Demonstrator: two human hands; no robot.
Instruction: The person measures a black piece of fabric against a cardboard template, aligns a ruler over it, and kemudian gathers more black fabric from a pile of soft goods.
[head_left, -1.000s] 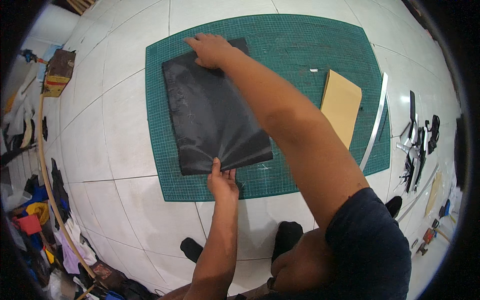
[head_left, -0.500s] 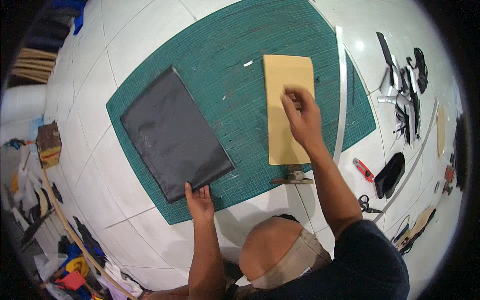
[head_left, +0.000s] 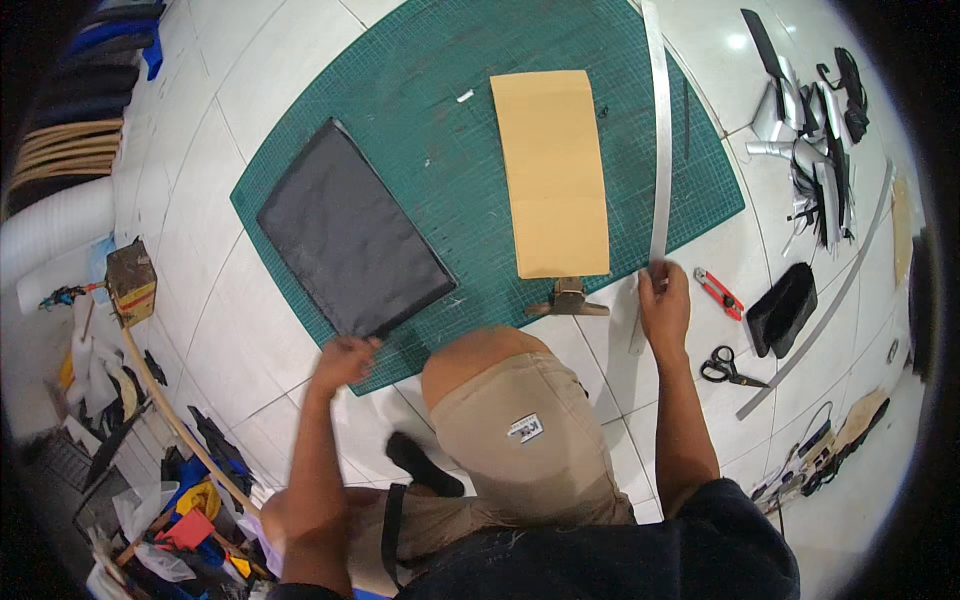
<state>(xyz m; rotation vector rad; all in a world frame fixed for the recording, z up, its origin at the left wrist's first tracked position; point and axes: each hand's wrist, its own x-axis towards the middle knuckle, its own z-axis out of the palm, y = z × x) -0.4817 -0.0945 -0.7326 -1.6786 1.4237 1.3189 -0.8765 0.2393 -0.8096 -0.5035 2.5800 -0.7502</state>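
My right hand (head_left: 665, 308) is closed around the near end of a long silver metal ruler (head_left: 660, 130), which runs along the right side of a green cutting mat (head_left: 450, 130). A dark grey-black stack of sheet material (head_left: 352, 225) lies tilted on the mat's left part. Beside its near corner is my left hand (head_left: 345, 362), its fingers curled and blurred; whether they grip the edge I cannot tell. Tan card pieces (head_left: 552, 175) lie right of the middle of the mat, with a metal bulldog clip (head_left: 568, 298) at their near end.
Right of the mat lie a red box cutter (head_left: 718, 293), black scissors (head_left: 730, 368), a black fuzzy pad (head_left: 782, 310), a second long strip (head_left: 830, 310) and a heap of black and silver scraps (head_left: 815, 150). A wooden pole (head_left: 180, 420) and mixed scraps lie left. My knee (head_left: 480, 370) is near the mat's edge.
My right hand has left the tan card and taken hold of the metal ruler's near end. My left hand has shifted left along the black stack's near edge. The view has moved too.
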